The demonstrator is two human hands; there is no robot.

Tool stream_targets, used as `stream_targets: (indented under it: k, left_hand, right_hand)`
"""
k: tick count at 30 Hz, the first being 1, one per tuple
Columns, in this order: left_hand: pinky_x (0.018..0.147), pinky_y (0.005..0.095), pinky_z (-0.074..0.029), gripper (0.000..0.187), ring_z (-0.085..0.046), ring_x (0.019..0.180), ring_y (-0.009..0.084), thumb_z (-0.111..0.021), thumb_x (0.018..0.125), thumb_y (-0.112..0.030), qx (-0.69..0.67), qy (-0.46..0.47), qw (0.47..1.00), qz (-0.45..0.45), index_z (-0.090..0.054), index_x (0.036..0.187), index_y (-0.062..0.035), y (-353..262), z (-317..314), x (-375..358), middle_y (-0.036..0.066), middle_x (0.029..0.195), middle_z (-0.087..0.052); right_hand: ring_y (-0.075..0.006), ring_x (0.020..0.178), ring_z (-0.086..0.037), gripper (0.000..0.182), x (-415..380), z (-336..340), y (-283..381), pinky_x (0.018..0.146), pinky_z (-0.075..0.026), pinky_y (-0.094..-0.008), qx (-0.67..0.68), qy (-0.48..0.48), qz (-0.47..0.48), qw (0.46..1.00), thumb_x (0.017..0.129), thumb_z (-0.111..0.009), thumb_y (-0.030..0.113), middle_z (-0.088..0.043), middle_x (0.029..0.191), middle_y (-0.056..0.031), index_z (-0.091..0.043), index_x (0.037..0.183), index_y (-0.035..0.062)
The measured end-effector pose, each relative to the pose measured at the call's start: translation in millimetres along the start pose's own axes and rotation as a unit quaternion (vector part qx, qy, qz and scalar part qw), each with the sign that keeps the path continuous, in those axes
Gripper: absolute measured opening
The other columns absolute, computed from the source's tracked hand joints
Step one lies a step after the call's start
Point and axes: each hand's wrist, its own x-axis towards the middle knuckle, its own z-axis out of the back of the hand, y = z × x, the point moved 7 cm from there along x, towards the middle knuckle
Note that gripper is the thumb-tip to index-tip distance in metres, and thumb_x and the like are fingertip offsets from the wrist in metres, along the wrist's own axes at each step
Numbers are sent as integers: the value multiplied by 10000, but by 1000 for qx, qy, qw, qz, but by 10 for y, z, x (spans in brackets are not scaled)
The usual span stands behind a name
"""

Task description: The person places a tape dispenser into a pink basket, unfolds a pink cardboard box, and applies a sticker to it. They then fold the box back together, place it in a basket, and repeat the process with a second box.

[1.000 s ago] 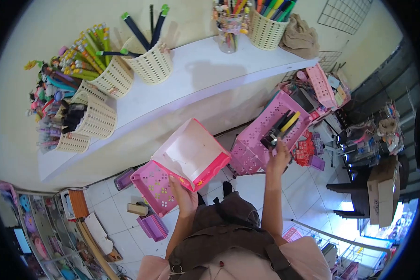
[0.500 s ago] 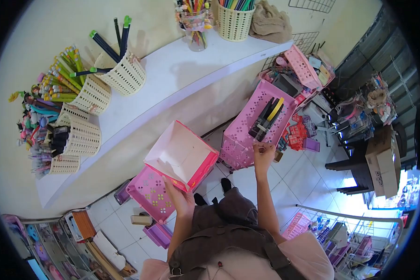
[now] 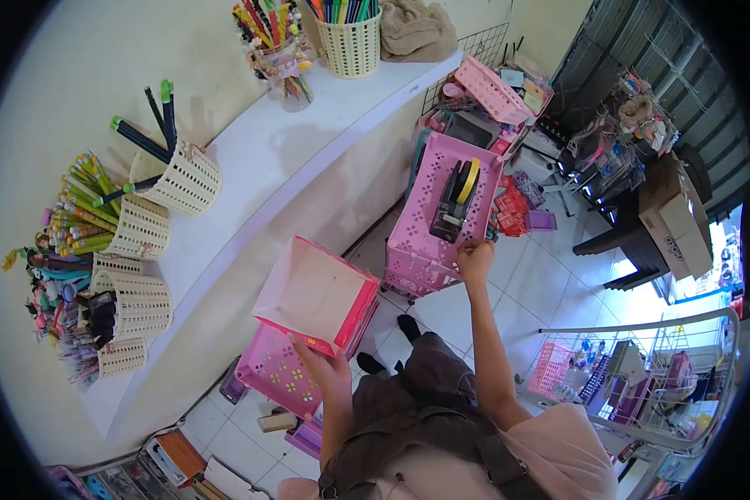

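- Cream baskets [image 3: 146, 225] of pens stand on the white shelf [image 3: 258, 167] at far left.
- The left hand [image 3: 327, 368] grips the open pink box [image 3: 317, 293] from below, holding it above a pink crate [image 3: 277, 372] on the floor.
- The right hand [image 3: 475, 257] is closed on the near rim of a pink basket [image 3: 440, 212] holding dark items and a yellow one.
- A cardboard carton [image 3: 673, 215] sits far right.
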Motion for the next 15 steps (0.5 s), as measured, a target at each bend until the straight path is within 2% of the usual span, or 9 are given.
stream_targets:
  k: [2, 4, 6, 8, 15]
  left_hand:
    - [849, 299, -401, 586, -413, 1069, 170, -422, 813, -450, -2, -9, 1000, -2, -242, 1238, -88, -19, 36, 5, 73, 1199, -373]
    - [799, 283, -430, 571, -438, 1036, 162, -422, 816, -444, 18, -20, 1000, 2, -256, 1227, -83, -74, 43, 21, 69, 1176, -390]
    - [748, 267, -460, 557, -463, 1003, 154, -421, 819, -438, 38, -29, 999, 5, -271, 1217, -78, -108, 101, 54, 65, 1154, -407]
    - [662, 240, -484, 526, -497, 938, 130, -422, 823, -424, 5, 6, 999, -51, -301, 1191, -67, -183, 120, 126, 57, 1106, -436]
    - [663, 246, -478, 474, -490, 940, 126, -414, 836, -395, 5, -45, 996, -73, -334, 1158, -56, -274, 239, 161, 60, 1083, -444]
  right_hand:
    - [-280, 707, -520, 63, -11, 12, -76, 648, -429, -352, -17, 2, 2, 1000, 567, -611, 93, -564, 601, -128, -619, 593, 36]
    - [-299, 749, -500, 36, -16, 48, -75, 676, -413, -377, 19, 6, -18, 1000, 556, -586, 21, -534, 625, -171, -600, 581, 0]
    - [-302, 748, -500, 36, 22, 39, -54, 673, -414, -378, 14, 8, -19, 1000, 557, -586, 21, -533, 640, -176, -598, 582, -1]
    - [-304, 747, -500, 36, 32, 17, -53, 669, -414, -379, 11, 7, -23, 1000, 557, -585, 22, -531, 655, -181, -595, 583, -3]
    - [-322, 724, -487, 47, 4, -84, 201, 664, -410, -369, 9, 2, 25, 1000, 566, -565, 6, -500, 654, -192, -580, 597, -25]
